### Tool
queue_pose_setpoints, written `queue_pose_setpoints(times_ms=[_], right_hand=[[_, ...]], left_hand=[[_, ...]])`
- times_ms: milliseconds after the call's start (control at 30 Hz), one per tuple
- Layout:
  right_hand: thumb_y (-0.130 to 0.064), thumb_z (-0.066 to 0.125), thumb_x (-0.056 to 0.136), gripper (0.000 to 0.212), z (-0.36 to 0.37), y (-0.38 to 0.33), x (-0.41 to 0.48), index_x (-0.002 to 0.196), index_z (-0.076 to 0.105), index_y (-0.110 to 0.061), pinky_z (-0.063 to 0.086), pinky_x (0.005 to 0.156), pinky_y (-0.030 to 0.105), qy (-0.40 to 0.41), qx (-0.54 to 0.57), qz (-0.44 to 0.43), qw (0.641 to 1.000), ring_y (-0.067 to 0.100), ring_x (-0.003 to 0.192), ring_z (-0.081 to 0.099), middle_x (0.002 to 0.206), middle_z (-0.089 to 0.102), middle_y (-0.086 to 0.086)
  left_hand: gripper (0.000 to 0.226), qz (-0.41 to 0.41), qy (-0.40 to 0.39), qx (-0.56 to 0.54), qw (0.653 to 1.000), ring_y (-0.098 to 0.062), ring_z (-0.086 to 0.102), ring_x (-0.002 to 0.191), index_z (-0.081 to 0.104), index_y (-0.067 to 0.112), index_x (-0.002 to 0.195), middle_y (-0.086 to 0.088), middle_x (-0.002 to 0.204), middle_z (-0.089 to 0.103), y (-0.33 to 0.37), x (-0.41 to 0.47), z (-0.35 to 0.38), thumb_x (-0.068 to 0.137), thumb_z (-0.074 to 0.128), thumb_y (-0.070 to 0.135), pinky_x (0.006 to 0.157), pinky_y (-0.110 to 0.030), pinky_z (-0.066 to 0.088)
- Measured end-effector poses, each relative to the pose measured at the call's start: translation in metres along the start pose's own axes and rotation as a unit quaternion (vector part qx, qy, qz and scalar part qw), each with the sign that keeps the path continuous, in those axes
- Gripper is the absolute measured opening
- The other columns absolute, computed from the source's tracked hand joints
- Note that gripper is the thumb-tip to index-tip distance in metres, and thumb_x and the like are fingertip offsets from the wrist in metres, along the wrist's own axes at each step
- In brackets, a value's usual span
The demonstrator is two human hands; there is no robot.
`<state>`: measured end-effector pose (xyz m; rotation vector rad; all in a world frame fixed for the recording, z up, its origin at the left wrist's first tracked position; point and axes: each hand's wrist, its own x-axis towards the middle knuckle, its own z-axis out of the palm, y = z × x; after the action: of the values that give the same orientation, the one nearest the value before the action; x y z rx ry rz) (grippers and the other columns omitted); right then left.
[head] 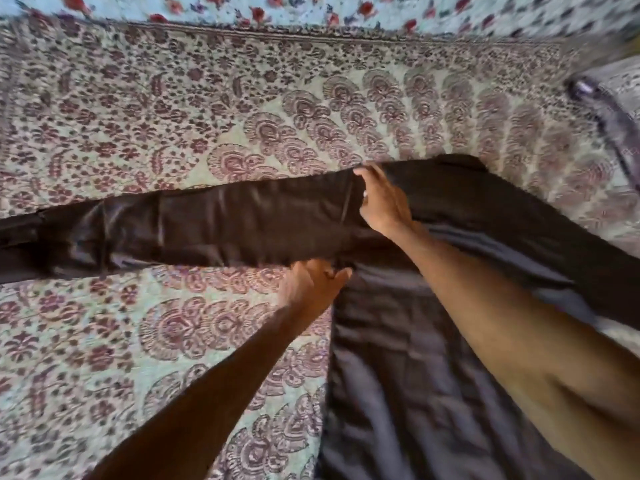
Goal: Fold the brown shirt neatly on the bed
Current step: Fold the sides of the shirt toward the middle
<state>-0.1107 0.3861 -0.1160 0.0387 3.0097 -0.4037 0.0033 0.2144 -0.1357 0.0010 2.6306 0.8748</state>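
Clenched on cloth, right grip [381, 202]: the head view shows thumb and fingers pinching the far edge of the brown shirt [398, 358], about where the sleeve [207, 223] meets the shoulder. Left grip [311, 282] sits just nearer me than the right. Its fingers are tucked under the sleeve's near edge at the armpit with the thumb alongside. It is also grasping the shirt, though blur hides the fingertips.

Why so: the two grips bracket the sleeve seam, one on each edge. My reading is that this sets a hinge line, so the sleeve can swing over onto the body in one straight fold.

- Sleeve runs out flat to the left of both grips, past the frame edge.
- Shirt body lies from the grips back toward me and off to the right, spread on the bed [138, 116], somewhat wrinkled.

Pose: right forearm reaches long from lower right, crossing above the shirt body. Left forearm comes up from lower left over bare bedspread, back of hand up. The hands are near one another, not touching.

Far right of the right grip: a greyish bundle [609, 109], too blurred to name.
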Motion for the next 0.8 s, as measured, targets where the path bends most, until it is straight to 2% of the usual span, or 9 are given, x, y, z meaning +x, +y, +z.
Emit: queue_pose_setpoints(times_ms=[67, 133, 267, 367, 467, 567, 633, 700, 800], right_hand=[[-0.001, 0.057, 0.085, 0.068, -0.003, 0.006, 0.024, 0.146, 0.033, -0.019, 0.052, 0.087, 0.042, -0.077, -0.012, -0.046, 0.996, 0.033, 0.120, 0.056, 0.157, 0.024, 0.000], [-0.011, 0.058, 0.092, 0.060, -0.001, 0.008, 0.041, 0.145, 0.032, -0.017, 0.049, 0.083, 0.039, -0.119, -0.035, -0.073, 0.990, 0.036, 0.117, 0.055, 0.154, 0.028, 0.005], [-0.020, 0.065, 0.090, 0.028, -0.001, 0.009, 0.060, 0.115, 0.058, -0.010, 0.044, 0.074, 0.031, -0.085, 0.014, -0.070, 0.994, 0.031, 0.102, 0.062, 0.126, 0.053, 0.012], [-0.021, 0.066, 0.090, 0.020, -0.016, 0.018, 0.063, 0.099, 0.066, -0.002, 0.043, 0.066, 0.029, -0.074, 0.087, -0.081, 0.990, 0.028, 0.087, 0.065, 0.101, 0.067, 0.016], [-0.020, 0.064, 0.092, 0.019, -0.046, 0.046, 0.054, 0.090, 0.063, -0.001, 0.038, 0.053, 0.024, -0.081, 0.120, -0.101, 0.984, 0.023, 0.067, 0.063, 0.082, 0.067, 0.012], [-0.018, 0.060, 0.095, 0.013, -0.071, 0.087, 0.039, 0.086, 0.061, -0.008, 0.050, 0.051, 0.027, -0.076, 0.139, -0.102, 0.982, 0.014, 0.055, 0.066, 0.071, 0.064, 0.005], [-0.017, 0.058, 0.096, 0.016, -0.081, 0.121, 0.032, 0.085, 0.062, -0.007, 0.053, 0.054, 0.034, -0.063, 0.130, -0.087, 0.986, 0.011, 0.052, 0.064, 0.066, 0.061, 0.003], [-0.019, 0.059, 0.094, 0.015, -0.088, 0.151, 0.025, 0.083, 0.064, -0.011, 0.053, 0.058, 0.034, -0.050, 0.117, -0.068, 0.990, 0.004, 0.051, 0.059, 0.067, 0.063, 0.000], [-0.017, 0.062, 0.091, 0.013, -0.095, 0.188, 0.012, 0.081, 0.068, -0.013, 0.044, 0.057, 0.027, -0.032, 0.109, -0.042, 0.993, 0.002, 0.055, 0.053, 0.075, 0.065, -0.002]], left_hand=[[0.052, -0.064, 0.020, 0.003, 0.998, -0.036, 0.066, 0.088, 0.065, 0.016, 0.083, -0.014, 0.088, 0.071, 0.019, 0.005, 0.013, 0.074, 0.060, 0.066, 0.066, -0.033, 0.046], [0.042, -0.107, 0.047, -0.022, 0.993, -0.034, 0.066, 0.087, 0.064, 0.017, 0.083, -0.011, 0.088, 0.070, 0.029, 0.008, 0.021, 0.075, 0.063, 0.059, 0.066, -0.032, 0.047], [0.023, -0.074, 0.124, -0.126, 0.982, -0.025, 0.063, 0.074, 0.058, 0.020, 0.073, -0.002, 0.078, 0.063, 0.028, 0.002, 0.029, 0.083, 0.066, 0.039, 0.060, -0.029, 0.043], [0.014, -0.063, 0.135, -0.181, 0.972, -0.007, 0.056, 0.060, 0.060, 0.021, 0.083, 0.008, 0.069, 0.062, 0.036, -0.016, 0.027, 0.086, 0.066, 0.033, 0.052, -0.017, 0.035], [0.012, -0.053, 0.116, -0.203, 0.971, 0.004, 0.050, 0.054, 0.058, 0.023, 0.089, 0.014, 0.058, 0.054, 0.062, -0.032, 0.037, 0.087, 0.066, 0.032, 0.050, -0.016, 0.030], [0.015, -0.019, 0.063, -0.207, 0.976, 0.003, 0.054, 0.048, 0.051, 0.026, 0.081, 0.011, 0.051, 0.052, 0.089, -0.037, 0.055, 0.089, 0.063, 0.033, 0.047, -0.011, 0.038], [0.018, -0.016, 0.002, -0.232, 0.973, -0.004, 0.060, 0.045, 0.052, 0.025, 0.079, 0.006, 0.053, 0.058, 0.109, -0.037, 0.073, 0.090, 0.061, 0.034, 0.047, -0.026, 0.052], [0.017, -0.025, -0.051, -0.263, 0.963, -0.016, 0.066, 0.051, 0.053, 0.025, 0.079, 0.000, 0.060, 0.064, 0.127, -0.037, 0.089, 0.090, 0.061, 0.035, 0.048, -0.040, 0.057], [0.014, -0.021, -0.093, -0.270, 0.958, -0.023, 0.069, 0.057, 0.051, 0.033, 0.077, -0.002, 0.064, 0.064, 0.149, -0.032, 0.117, 0.086, 0.061, 0.040, 0.049, -0.045, 0.057]])
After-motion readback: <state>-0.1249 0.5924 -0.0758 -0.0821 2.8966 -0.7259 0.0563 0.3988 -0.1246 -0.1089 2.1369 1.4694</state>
